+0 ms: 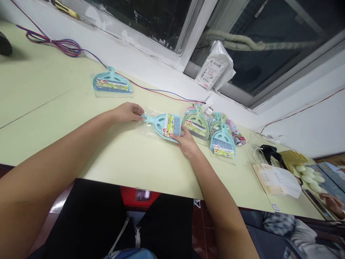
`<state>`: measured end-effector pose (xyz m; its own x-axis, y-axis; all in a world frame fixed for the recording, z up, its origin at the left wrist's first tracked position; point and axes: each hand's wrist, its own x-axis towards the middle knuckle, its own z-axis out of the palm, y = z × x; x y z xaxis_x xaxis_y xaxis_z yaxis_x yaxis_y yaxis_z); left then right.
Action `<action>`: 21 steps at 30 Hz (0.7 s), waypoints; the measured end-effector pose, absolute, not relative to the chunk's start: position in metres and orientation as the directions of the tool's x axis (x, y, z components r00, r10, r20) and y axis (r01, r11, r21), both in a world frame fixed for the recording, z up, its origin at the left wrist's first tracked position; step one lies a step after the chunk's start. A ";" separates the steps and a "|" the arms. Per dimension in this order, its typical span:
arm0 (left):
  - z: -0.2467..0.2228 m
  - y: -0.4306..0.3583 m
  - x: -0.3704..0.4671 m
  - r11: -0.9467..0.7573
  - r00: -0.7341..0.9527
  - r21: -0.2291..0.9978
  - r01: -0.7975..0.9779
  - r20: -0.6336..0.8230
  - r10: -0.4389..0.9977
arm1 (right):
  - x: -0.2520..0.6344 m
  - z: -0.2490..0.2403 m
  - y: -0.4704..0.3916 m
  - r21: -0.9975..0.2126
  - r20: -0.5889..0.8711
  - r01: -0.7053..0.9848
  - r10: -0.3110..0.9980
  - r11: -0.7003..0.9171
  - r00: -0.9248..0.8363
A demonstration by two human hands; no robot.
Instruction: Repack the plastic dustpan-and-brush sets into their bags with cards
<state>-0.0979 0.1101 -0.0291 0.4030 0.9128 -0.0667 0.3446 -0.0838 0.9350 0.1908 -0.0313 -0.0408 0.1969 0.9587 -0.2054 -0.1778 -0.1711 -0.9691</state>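
A light-blue mini dustpan and brush set (161, 124) in a clear plastic bag lies sideways just in front of me, its handle pointing left and its printed label facing up. My left hand (130, 112) pinches the handle end with the bag around it. At the wide end, my right hand (186, 142) grips the pan's edge, thumb on top. To the right stand piles of similar sets, with a green set (197, 124) and a blue set (222, 141) on top. Another bagged blue set (111, 82) rests farther back on the left.
Red and blue wires (67, 46) run along the wall. A white plastic packet (214, 66) leans by the window, and a screwdriver (66, 10) lies on the ledge. A paper bag (277, 179) and pale egg-shaped items (308, 176) are right, near another person's hand (333, 204).
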 end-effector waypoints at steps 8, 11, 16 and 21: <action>-0.018 0.102 -0.095 -0.019 0.422 0.964 0.264 -0.097 0.901 | 0.189 -0.037 -0.033 -0.967 -0.185 -0.208 0.966 -0.146 0.181; -0.018 0.100 -0.092 0.008 0.401 0.967 0.255 -0.113 0.909 | 0.189 -0.037 -0.032 -0.969 -0.174 -0.204 0.969 -0.138 0.173; -0.022 0.099 -0.087 0.003 0.398 0.970 0.242 -0.102 0.912 | 0.192 -0.036 -0.031 -0.986 -0.110 -0.143 0.982 -0.088 0.156; -0.021 0.096 -0.083 0.037 0.340 0.973 0.229 -0.115 0.934 | 0.196 -0.032 -0.032 -0.994 -0.084 -0.082 0.983 -0.071 0.164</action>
<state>-0.0832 0.0958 -0.0212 0.3395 0.9335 -0.1151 0.2292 0.0365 0.9727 0.1961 -0.0315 -0.0317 0.1641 0.9829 -0.0842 -0.0817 -0.0715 -0.9941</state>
